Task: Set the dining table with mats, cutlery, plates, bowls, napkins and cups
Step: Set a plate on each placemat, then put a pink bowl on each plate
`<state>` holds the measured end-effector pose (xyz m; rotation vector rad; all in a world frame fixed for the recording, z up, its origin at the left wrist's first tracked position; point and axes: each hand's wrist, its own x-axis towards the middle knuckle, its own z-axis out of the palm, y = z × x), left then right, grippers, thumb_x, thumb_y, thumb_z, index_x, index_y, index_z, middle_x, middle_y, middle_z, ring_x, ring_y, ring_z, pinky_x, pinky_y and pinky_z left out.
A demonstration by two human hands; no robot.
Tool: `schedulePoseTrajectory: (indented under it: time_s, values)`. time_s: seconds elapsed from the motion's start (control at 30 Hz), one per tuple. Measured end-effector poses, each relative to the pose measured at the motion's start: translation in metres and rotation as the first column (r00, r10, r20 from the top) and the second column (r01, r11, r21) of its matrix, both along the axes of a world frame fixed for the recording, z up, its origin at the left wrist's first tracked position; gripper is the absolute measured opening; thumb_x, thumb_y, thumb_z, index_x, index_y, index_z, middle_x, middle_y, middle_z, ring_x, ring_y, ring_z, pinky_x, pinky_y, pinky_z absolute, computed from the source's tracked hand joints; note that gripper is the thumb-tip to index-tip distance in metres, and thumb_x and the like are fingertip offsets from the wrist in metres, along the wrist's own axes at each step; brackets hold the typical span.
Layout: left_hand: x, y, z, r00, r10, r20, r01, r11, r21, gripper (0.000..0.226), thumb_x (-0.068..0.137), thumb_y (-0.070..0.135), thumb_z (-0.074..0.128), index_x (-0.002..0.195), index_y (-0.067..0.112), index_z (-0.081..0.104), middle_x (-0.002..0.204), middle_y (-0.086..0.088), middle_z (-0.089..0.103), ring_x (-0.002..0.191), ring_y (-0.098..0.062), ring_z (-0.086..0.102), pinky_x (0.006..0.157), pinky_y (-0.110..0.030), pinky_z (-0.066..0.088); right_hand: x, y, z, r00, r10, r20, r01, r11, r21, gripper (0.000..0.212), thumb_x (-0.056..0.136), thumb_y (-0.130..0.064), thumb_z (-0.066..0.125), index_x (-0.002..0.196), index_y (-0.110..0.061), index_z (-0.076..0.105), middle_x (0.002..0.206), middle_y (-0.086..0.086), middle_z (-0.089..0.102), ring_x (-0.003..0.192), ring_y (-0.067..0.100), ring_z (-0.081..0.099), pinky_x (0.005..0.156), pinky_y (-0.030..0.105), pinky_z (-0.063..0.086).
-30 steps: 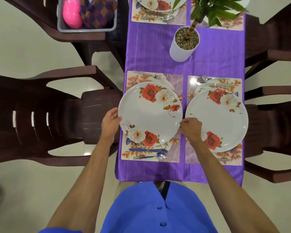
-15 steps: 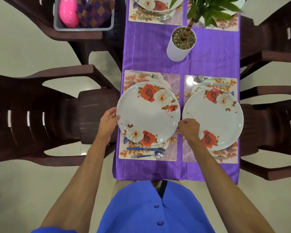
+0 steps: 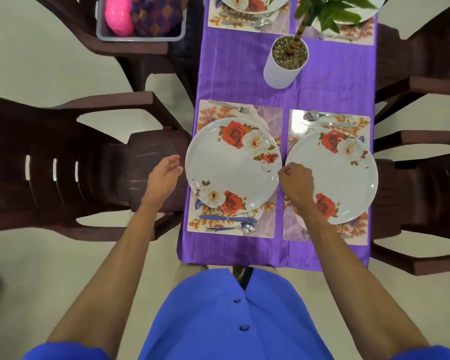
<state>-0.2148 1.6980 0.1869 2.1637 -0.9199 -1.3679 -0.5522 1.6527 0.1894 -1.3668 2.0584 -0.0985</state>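
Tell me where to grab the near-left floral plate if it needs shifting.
Grip the white floral plate at its left rim, coming from the chair side: that edge overhangs the placemat and table edge beside the open left hand, with no cutlery there.

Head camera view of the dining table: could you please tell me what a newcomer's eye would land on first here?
Two round white plates with red and cream roses, left and right, sit side by side on floral mats over the purple tablecloth. The open left hand hovers just off the left plate's rim, and the right hand curls between the plates. Beyond stands a white cylindrical pot of pebbles with a leafy plant.
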Motion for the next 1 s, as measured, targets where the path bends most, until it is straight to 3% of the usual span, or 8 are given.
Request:
schedulePoseTrajectory:
  time_s: [0.07, 0.23, 0.37, 0.53, 0.67, 0.77, 0.93, 1.0]
  values:
    - [0.013, 0.011, 0.017, 0.995, -0.080, 0.051, 0.082, 0.996, -0.034, 0.041, 0.107, 0.026, 0.057, 0.148, 0.027, 0.053, 0.143, 0.009, 0.061, 0.126, -0.007, 0.056, 0.090, -0.019, 0.045, 0.010, -0.002, 0.011, 0.990, 0.081, 0.118, -0.077, 0.996, -0.037, 0.031, 0.089, -0.029, 0.054, 0.098, -0.009, 0.077, 0.083, 0.008, 0.075, 0.075, 0.028, 0.070, 0.076, 0.041, 0.059]
    - [0.071, 0.050, 0.060, 0.977, -0.180, 0.111, 0.194, 0.972, -0.132, 0.033, 0.107, 0.021, 0.055, 0.138, 0.028, 0.063, 0.130, 0.011, 0.068, 0.122, -0.004, 0.062, 0.110, -0.032, 0.049, 0.073, 0.006, 0.043, 0.920, 0.254, 0.297, -0.240, 0.967, -0.083, 0.027, 0.089, -0.017, 0.057, 0.107, -0.012, 0.076, 0.098, 0.005, 0.077, 0.087, 0.025, 0.073, 0.087, 0.045, 0.059]
    - [0.131, 0.104, 0.089, 0.978, -0.168, 0.124, 0.191, 0.961, -0.201, 0.032, 0.107, 0.023, 0.055, 0.138, 0.027, 0.064, 0.128, 0.012, 0.069, 0.117, 0.000, 0.062, 0.096, -0.011, 0.044, 0.154, 0.033, 0.062, 0.845, 0.426, 0.324, -0.412, 0.904, -0.115, 0.020, 0.096, -0.015, 0.059, 0.110, -0.013, 0.074, 0.100, 0.004, 0.076, 0.083, 0.020, 0.074, 0.084, 0.043, 0.059]
    - [0.231, 0.210, 0.097, 0.994, 0.002, 0.111, 0.034, 0.946, -0.322, 0.027, 0.105, 0.024, 0.061, 0.130, 0.034, 0.067, 0.123, 0.013, 0.073, 0.116, 0.001, 0.066, 0.103, -0.023, 0.050, 0.277, 0.106, 0.077, 0.734, 0.530, 0.426, -0.560, 0.826, -0.063, 0.018, 0.100, -0.015, 0.063, 0.114, -0.012, 0.074, 0.101, 0.006, 0.077, 0.082, 0.015, 0.072, 0.074, 0.023, 0.055]
    - [0.309, 0.298, 0.110, 0.985, 0.114, 0.127, -0.059, 0.926, -0.372, 0.028, 0.104, 0.022, 0.062, 0.130, 0.027, 0.069, 0.118, 0.013, 0.074, 0.104, 0.016, 0.063, 0.085, -0.004, 0.044, 0.383, 0.172, 0.085, 0.712, 0.478, 0.515, -0.558, 0.830, 0.002, 0.018, 0.101, -0.014, 0.061, 0.115, -0.012, 0.072, 0.101, 0.008, 0.076, 0.082, 0.014, 0.070, 0.070, 0.028, 0.055]
    - [0.369, 0.347, 0.129, 0.962, 0.236, 0.139, -0.163, 0.902, -0.399, 0.026, 0.102, 0.024, 0.063, 0.127, 0.029, 0.071, 0.113, 0.018, 0.074, 0.101, 0.016, 0.063, 0.081, -0.001, 0.042, 0.463, 0.205, 0.101, 0.658, 0.506, 0.557, -0.590, 0.807, -0.036, 0.017, 0.100, -0.022, 0.061, 0.111, -0.020, 0.074, 0.102, 0.000, 0.078, 0.090, 0.013, 0.076, 0.074, 0.028, 0.059]
    - [0.463, 0.376, 0.141, 0.933, 0.330, 0.141, -0.243, 0.869, -0.430, 0.022, 0.102, 0.025, 0.063, 0.121, 0.029, 0.073, 0.112, 0.016, 0.076, 0.104, 0.002, 0.069, 0.094, -0.023, 0.052, 0.577, 0.227, 0.133, 0.591, 0.552, 0.588, -0.610, 0.783, -0.122, 0.019, 0.102, -0.023, 0.060, 0.115, -0.020, 0.074, 0.103, 0.000, 0.078, 0.094, 0.015, 0.076, 0.080, 0.030, 0.062]
    - [0.495, 0.371, 0.137, 0.931, 0.345, 0.121, -0.262, 0.860, -0.437, 0.022, 0.102, 0.025, 0.063, 0.121, 0.029, 0.073, 0.112, 0.016, 0.076, 0.104, 0.001, 0.069, 0.095, -0.024, 0.052, 0.617, 0.225, 0.140, 0.574, 0.545, 0.611, -0.591, 0.792, -0.150, 0.020, 0.103, -0.021, 0.059, 0.115, -0.018, 0.074, 0.103, 0.001, 0.078, 0.094, 0.016, 0.076, 0.079, 0.028, 0.061]
